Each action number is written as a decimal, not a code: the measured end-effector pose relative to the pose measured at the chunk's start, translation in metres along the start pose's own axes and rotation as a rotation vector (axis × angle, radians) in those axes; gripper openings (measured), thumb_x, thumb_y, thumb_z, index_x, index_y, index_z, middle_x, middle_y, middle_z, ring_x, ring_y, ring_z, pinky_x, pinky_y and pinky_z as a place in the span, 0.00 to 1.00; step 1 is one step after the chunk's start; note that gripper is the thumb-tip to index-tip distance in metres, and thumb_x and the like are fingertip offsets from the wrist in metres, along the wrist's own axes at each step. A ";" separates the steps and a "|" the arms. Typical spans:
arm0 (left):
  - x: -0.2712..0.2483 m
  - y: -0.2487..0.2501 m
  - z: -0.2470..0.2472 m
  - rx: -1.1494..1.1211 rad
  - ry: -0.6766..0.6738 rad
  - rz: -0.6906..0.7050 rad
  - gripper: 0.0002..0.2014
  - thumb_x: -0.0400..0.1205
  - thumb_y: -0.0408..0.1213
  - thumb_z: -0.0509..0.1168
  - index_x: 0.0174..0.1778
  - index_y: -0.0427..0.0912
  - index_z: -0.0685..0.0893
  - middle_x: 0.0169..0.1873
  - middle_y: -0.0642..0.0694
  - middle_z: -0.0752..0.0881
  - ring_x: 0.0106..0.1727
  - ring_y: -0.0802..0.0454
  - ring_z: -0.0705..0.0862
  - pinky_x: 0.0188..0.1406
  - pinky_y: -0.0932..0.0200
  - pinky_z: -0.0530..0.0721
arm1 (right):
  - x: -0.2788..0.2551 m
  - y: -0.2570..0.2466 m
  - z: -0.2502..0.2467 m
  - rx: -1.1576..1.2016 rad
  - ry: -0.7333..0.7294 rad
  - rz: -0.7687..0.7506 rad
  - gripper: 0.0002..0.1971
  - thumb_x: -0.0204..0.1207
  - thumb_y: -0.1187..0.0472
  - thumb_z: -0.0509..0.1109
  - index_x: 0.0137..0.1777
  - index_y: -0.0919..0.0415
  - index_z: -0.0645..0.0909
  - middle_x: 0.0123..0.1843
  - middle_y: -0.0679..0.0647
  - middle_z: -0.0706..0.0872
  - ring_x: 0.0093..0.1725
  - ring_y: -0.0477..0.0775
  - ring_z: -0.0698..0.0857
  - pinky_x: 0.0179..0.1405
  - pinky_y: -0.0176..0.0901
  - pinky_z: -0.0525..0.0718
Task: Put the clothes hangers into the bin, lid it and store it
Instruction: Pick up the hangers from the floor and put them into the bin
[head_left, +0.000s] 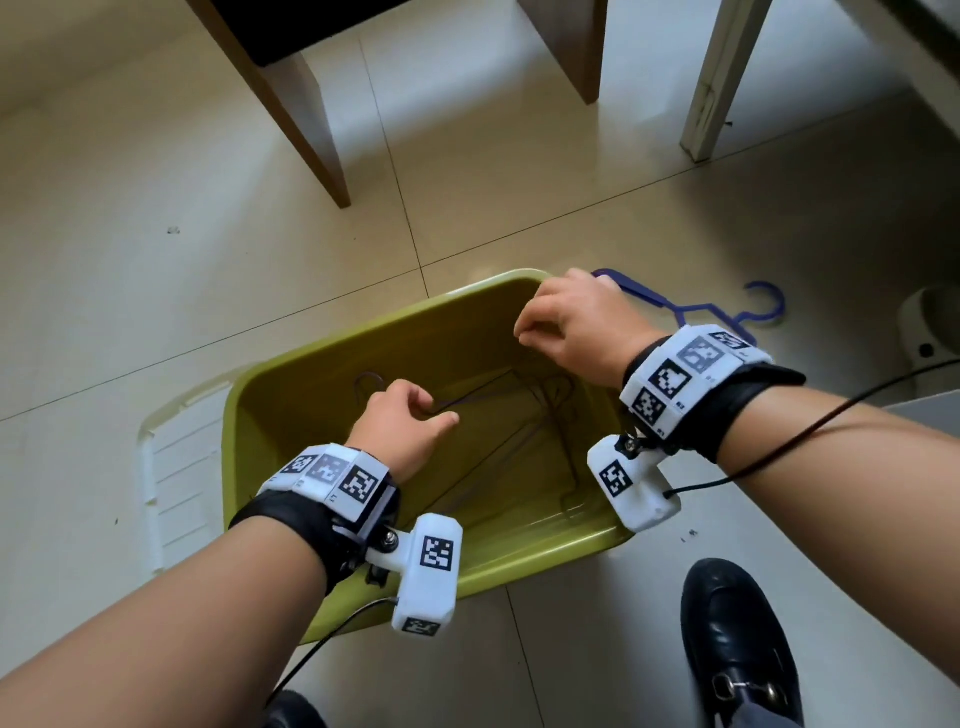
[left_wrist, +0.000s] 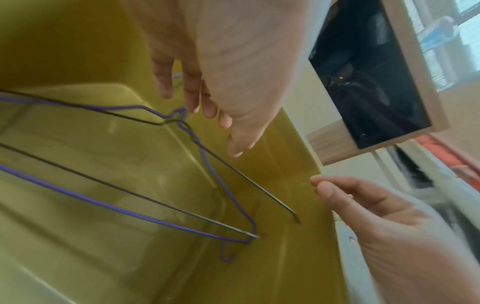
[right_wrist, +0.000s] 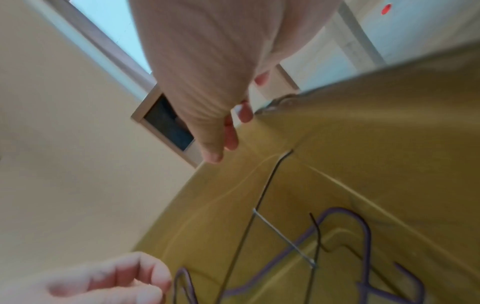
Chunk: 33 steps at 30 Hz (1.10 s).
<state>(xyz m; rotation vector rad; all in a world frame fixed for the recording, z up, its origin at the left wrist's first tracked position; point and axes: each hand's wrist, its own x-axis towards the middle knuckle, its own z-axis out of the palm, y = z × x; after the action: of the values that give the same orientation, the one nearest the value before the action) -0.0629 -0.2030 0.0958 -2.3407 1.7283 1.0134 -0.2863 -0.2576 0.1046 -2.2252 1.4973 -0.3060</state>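
A yellow-green bin (head_left: 363, 332) stands open on the tiled floor. Thin wire hangers (head_left: 550, 415), purple (left_wrist: 130, 211) and dark, lie overlapping on its bottom. My left hand (head_left: 415, 415) hovers inside the bin over them, fingers loosely curled and holding nothing; the left wrist view shows its fingers (left_wrist: 192, 98) hanging just above a hanger's neck. My right hand (head_left: 561, 322) hangs above the bin's far right corner, also empty, thumb and forefinger close together (left_wrist: 322, 185). A blue plastic hanger (head_left: 717, 312) lies on the floor beyond the right wrist. The white lid (head_left: 182, 457) lies flat left of the bin.
Brown furniture legs (head_left: 306, 119) and a white leg (head_left: 717, 78) stand on the floor beyond the bin. My black shoe (head_left: 732, 639) is at the bin's near right. A white object (head_left: 930, 322) sits at the right edge. Cables trail from both wrists.
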 end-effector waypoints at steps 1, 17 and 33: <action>-0.003 0.011 -0.002 -0.022 0.004 0.028 0.20 0.77 0.55 0.68 0.61 0.50 0.77 0.63 0.45 0.81 0.58 0.49 0.82 0.57 0.53 0.83 | -0.003 0.005 -0.006 0.153 0.059 0.046 0.10 0.80 0.51 0.66 0.54 0.50 0.87 0.53 0.46 0.84 0.56 0.51 0.78 0.60 0.47 0.74; -0.008 0.184 0.060 0.136 0.124 0.616 0.14 0.80 0.55 0.61 0.59 0.59 0.81 0.67 0.54 0.78 0.75 0.52 0.71 0.82 0.38 0.52 | -0.088 0.143 0.039 0.379 0.069 1.012 0.34 0.69 0.48 0.76 0.73 0.58 0.72 0.73 0.63 0.73 0.70 0.65 0.76 0.70 0.50 0.73; 0.007 0.181 0.094 0.504 0.214 0.621 0.14 0.79 0.58 0.57 0.54 0.61 0.83 0.59 0.60 0.84 0.73 0.53 0.74 0.79 0.32 0.41 | -0.150 0.158 0.107 -0.098 -0.291 0.920 0.41 0.74 0.69 0.61 0.84 0.49 0.48 0.71 0.63 0.66 0.67 0.65 0.70 0.64 0.54 0.74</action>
<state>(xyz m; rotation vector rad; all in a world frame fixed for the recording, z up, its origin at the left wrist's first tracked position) -0.2632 -0.2362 0.0770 -1.6772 2.5059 0.2851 -0.4300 -0.1453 -0.0557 -1.3349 2.1677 0.3674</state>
